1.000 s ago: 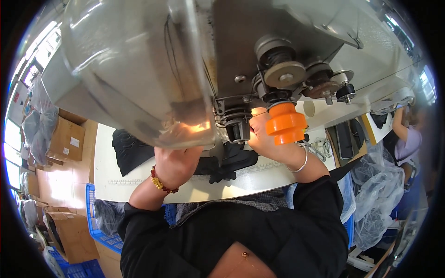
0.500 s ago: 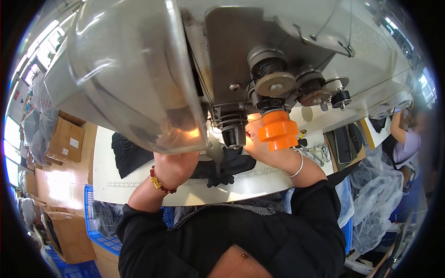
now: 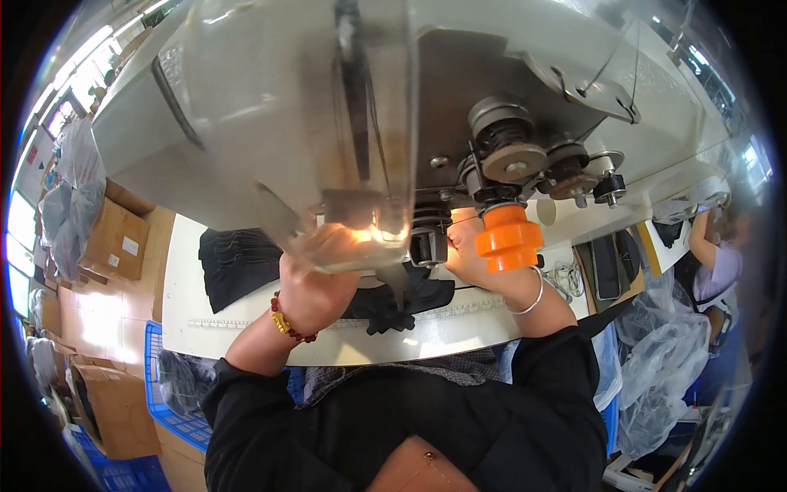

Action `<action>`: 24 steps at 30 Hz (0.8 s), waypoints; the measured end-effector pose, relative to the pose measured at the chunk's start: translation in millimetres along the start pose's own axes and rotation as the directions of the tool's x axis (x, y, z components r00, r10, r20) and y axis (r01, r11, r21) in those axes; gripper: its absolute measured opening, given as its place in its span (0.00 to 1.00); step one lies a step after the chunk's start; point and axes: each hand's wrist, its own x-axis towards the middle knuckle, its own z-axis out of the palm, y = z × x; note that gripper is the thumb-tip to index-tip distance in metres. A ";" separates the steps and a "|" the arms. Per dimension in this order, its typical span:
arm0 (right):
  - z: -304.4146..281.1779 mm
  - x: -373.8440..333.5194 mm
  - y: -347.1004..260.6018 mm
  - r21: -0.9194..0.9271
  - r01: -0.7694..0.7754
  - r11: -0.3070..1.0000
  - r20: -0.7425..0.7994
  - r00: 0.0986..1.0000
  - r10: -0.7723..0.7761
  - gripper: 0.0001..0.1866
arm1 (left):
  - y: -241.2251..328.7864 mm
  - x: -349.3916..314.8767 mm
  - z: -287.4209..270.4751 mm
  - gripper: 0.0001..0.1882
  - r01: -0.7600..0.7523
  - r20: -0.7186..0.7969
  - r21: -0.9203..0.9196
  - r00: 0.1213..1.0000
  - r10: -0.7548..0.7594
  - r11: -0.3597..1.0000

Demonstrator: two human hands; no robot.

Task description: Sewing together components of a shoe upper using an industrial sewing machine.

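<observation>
A sewing machine (image 3: 459, 74) with a pale body and an orange knob (image 3: 508, 238) fills the upper view. Under its head, black fabric (image 3: 418, 297) with a gathered edge lies on the white table. My left hand (image 3: 318, 287), wearing a red and gold bead bracelet, reaches beneath the clear plastic guard (image 3: 373, 164). Its fingers are blurred through the guard, beside the lit needle area. My right hand (image 3: 479, 261), with a silver bangle, lies to the right of the needle area near the fabric. Machine parts hide most of its fingers.
Pleated black cloth (image 3: 238, 262) lies on the table (image 3: 270, 334) at the left, behind a ruler strip (image 3: 234, 323). Blue baskets (image 3: 176, 414) and cardboard boxes (image 3: 115, 242) stand left. Clear plastic bags (image 3: 664, 353) and another person (image 3: 717, 266) are at the right.
The machine's head and guard appear shifted to the right in view. My hands stay beside the needle area, the left a little to the right of before.
</observation>
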 end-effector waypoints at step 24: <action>2.5 -2.7 30.8 -0.091 -0.003 0.996 0.189 0.982 0.021 0.09 | 0.0 1.4 8.1 0.09 -0.025 -0.049 -0.011 0.999 0.024 1.000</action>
